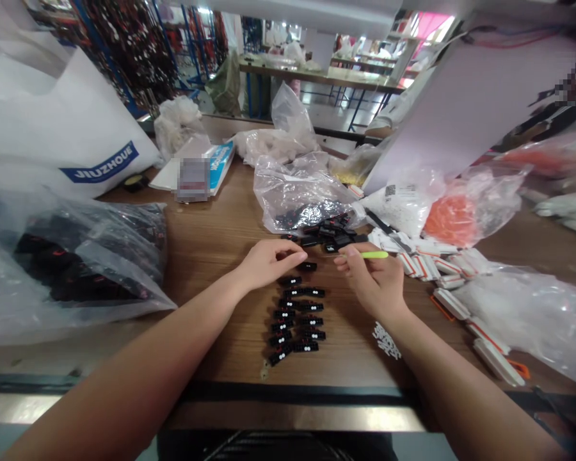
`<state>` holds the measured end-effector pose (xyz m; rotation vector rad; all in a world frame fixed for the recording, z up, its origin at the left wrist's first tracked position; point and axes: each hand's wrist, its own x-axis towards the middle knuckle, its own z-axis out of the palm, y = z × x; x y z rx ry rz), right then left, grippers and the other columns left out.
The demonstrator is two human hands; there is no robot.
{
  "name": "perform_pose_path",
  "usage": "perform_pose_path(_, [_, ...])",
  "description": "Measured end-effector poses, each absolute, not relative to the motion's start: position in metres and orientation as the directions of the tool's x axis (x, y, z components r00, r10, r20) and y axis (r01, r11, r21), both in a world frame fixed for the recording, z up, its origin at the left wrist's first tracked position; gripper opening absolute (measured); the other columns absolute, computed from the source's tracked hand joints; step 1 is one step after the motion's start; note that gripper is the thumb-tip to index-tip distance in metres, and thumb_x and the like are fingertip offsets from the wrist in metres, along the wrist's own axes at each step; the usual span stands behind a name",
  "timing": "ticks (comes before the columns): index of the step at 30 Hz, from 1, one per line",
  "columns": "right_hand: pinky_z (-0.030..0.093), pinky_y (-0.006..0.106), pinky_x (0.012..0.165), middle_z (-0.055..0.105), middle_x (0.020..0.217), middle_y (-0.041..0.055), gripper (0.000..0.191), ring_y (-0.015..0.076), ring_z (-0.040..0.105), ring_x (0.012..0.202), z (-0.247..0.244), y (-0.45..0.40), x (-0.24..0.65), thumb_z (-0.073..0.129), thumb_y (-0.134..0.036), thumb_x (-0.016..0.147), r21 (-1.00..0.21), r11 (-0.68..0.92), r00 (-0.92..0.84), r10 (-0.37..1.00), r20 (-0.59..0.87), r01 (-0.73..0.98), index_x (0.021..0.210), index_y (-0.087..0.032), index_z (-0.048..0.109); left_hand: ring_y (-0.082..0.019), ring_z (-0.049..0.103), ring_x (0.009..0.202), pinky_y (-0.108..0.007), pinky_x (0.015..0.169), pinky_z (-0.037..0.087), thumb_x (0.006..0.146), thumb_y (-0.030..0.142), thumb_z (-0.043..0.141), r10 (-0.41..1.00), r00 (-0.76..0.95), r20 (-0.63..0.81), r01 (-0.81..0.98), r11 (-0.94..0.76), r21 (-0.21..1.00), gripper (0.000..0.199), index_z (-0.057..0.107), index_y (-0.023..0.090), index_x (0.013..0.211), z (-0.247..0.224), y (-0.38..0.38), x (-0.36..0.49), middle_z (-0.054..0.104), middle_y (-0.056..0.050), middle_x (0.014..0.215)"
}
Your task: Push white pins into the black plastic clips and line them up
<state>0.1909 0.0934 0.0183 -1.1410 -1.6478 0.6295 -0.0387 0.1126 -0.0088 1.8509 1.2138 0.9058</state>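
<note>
My left hand (271, 261) hovers over the table with thumb and fingertips pressed together; anything pinched there is too small to see. Just beyond its fingertips lies a small black plastic block (308, 266). My right hand (377, 278) grips a thin pick-like tool with a yellow-green handle (374, 255), its slim end pointing left. Below the hands, several black blocks with paired white dots (312, 321) lie in two rough columns. Loose black parts (333, 234) are heaped just beyond my hands. Small white pieces (386, 340) lie beside my right forearm.
A clear bag (304, 192) stands behind the heap. Another bag of black parts (96, 256) fills the left side. White cases with orange edges (451, 302) spread along the right, near a bag of orange parts (451, 218). A booklet (221, 166) lies at the back.
</note>
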Motion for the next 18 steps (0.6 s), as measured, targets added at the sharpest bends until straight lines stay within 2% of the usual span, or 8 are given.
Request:
perform_pose_path(4, [0.056,0.030,0.060,0.073,0.076,0.0032,0.022,0.0153,0.069,0.063,0.019,0.091,0.192,0.059,-0.036,0.094,-0.797,0.453,-0.049,0.879,0.474,0.399,0.087,-0.019,0.072,-0.011,0.052,0.058,-0.022,0.055,0.037,0.081,0.046,0.074,0.943,0.333,0.020,0.449,-0.178,0.876,0.029,0.070,0.017,0.080,0.013,0.111,-0.050,0.065,0.001,0.066])
perform_pose_path(8, [0.056,0.031,0.061,0.073,0.076,0.0035,0.023,0.0160,0.069,0.063,0.020,0.091,0.192,0.058,-0.038,0.094,-0.796,0.467,-0.057,0.873,0.484,0.386,0.087,-0.019,0.071,-0.013,0.057,0.064,-0.024,0.060,0.042,0.080,0.040,0.074,0.898,0.436,-0.052,0.515,-0.202,0.833,0.024,0.074,0.017,0.088,0.032,0.102,-0.063,0.070,-0.002,0.076])
perform_pose_path(13, [0.056,0.029,0.059,0.073,0.076,0.0035,0.024,0.0151,0.069,0.062,0.022,0.087,0.189,0.058,-0.038,0.094,-0.830,0.442,-0.101,0.895,0.435,0.341,0.086,-0.019,0.071,-0.014,0.061,0.071,-0.026,0.067,0.046,0.081,0.037,0.073,0.905,0.421,-0.054,0.543,-0.204,0.814,0.029,0.072,0.019,0.104,0.022,0.085,-0.067,0.072,-0.004,0.085])
perform_pose_path(18, [0.056,0.028,0.059,0.074,0.078,0.0031,0.021,0.0141,0.069,0.062,0.021,0.082,0.185,0.059,-0.035,0.094,-0.830,0.441,-0.128,0.897,0.424,0.342,0.088,-0.019,0.072,-0.014,0.062,0.072,-0.026,0.068,0.047,0.083,0.033,0.073,0.907,0.421,-0.009,0.487,-0.217,0.846,0.026,0.071,0.018,0.104,0.009,0.082,-0.062,0.073,-0.004,0.088])
